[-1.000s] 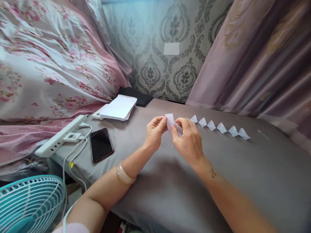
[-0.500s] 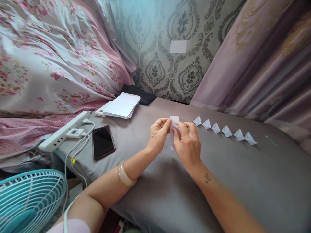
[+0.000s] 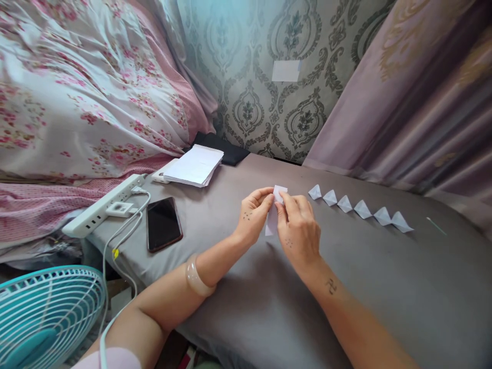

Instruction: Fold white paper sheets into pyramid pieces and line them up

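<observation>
A narrow folded strip of white paper (image 3: 271, 223) is held slightly tilted between both hands, above the grey-covered table. My left hand (image 3: 253, 215) pinches its left edge near the top between thumb and fingers. My right hand (image 3: 300, 225) has its thumb and fingers closed on the upper right part of the same paper, hiding some of it. To the right of the hands, several folded white paper boats (image 3: 362, 209) stand in a slanting row. A stack of white paper sheets (image 3: 196, 165) lies at the back left.
A smartphone (image 3: 164, 225) lies left of my forearms, beside a white power strip (image 3: 103, 206) with plugged cables. A teal fan (image 3: 49, 318) is at lower left. A thin green stick (image 3: 436, 226) lies at far right. Grey cloth covers the table (image 3: 238, 318).
The paper strip has gone from nearly upright to tilted, its lower end swung left. My right fingers have moved up towards its top. The whole view has shifted slightly.
</observation>
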Tool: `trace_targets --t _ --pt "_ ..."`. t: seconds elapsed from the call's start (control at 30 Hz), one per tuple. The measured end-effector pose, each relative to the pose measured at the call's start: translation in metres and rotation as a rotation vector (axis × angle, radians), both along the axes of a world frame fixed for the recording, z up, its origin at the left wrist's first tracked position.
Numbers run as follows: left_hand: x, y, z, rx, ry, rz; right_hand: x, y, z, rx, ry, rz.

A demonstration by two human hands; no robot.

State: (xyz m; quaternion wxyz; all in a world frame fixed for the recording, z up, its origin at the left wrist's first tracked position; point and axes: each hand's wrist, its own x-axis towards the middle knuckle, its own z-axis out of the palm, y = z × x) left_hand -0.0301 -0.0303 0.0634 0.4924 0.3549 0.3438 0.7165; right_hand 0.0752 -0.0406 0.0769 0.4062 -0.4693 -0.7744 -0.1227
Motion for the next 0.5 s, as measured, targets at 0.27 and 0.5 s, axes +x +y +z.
trace_targets --t 0.27,0.5 --pt "-0.0005 0.0006 -0.0002 -0.002 -0.006 -0.028 -0.0022 -0.0006 -0.0001 -0.033 0.027 0.059" --pt "0.0002 0.0006 -0.0014 0.018 -0.044 -0.024 -0.0019 0.0024 -0.0015 -0.138 0.176 0.105"
